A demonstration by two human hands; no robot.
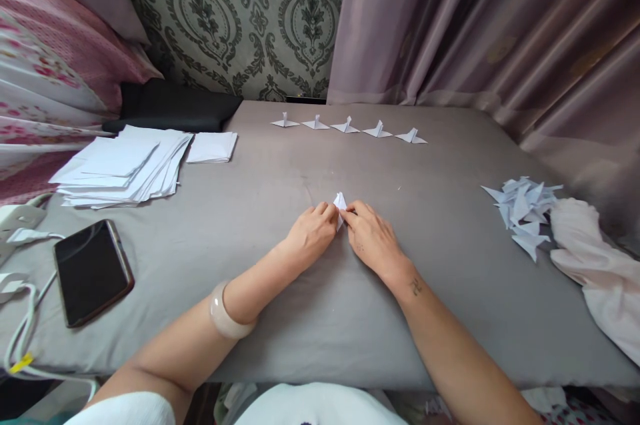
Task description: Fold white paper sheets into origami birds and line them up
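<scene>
A small folded piece of white paper (340, 201) lies on the grey cloth in front of me, its pointed tip facing away. My left hand (315, 228) pinches it from the left with curled fingers. From the other side my right hand (370, 228) grips its right edge between thumb and fingertips. The fingers cover part of the paper, so its exact fold cannot be made out. Farther back, several folded paper cranes (346, 125) stand in a slanting row with wings spread.
At left are a stack of white paper sheets (125, 168), a smaller stack of paper squares (213, 147), a phone (93, 271) and white cables (30, 318). A heap of folded paper pieces (525, 208) lies at right beside a pale cloth (595, 258). Curtains border the right.
</scene>
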